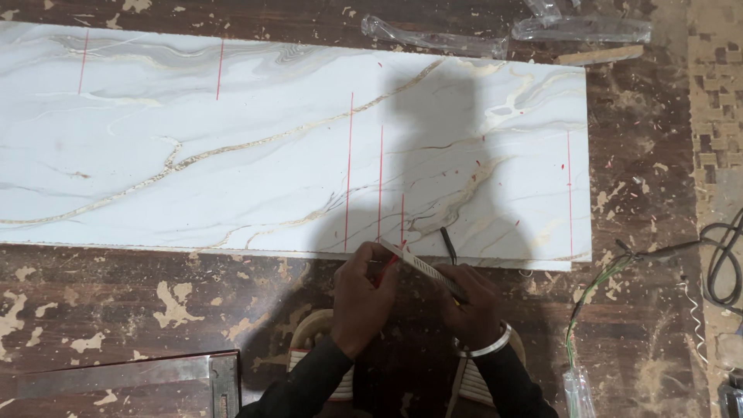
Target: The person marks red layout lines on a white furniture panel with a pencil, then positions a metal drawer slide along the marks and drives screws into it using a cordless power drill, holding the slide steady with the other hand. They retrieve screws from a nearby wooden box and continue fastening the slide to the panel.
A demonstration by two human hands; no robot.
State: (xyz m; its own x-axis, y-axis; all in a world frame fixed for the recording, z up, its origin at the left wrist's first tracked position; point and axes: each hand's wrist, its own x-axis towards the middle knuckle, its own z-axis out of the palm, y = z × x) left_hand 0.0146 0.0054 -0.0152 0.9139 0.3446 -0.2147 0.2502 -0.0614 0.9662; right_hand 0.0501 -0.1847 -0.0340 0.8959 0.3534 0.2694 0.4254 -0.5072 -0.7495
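Observation:
A large white marble-patterned panel [232, 147] lies flat on the worn brown floor, marked with several thin red lines. At its near edge my left hand [364, 298] grips a red pen, its tip by a short red line. My right hand [468, 306], with a metal bangle at the wrist, holds a slim pale ruler [418, 265] that slants across the panel's edge. Both hands are close together and cast a dark shadow over the panel. A short black piece [447, 244] lies on the panel just above my right hand.
A metal try square [220, 379] lies at the lower left. Clear plastic wrappers [433, 39] and a wooden strip [600, 56] lie beyond the panel. Green and black wires [720, 255] run at the right. My sandalled feet [309, 348] are under my arms.

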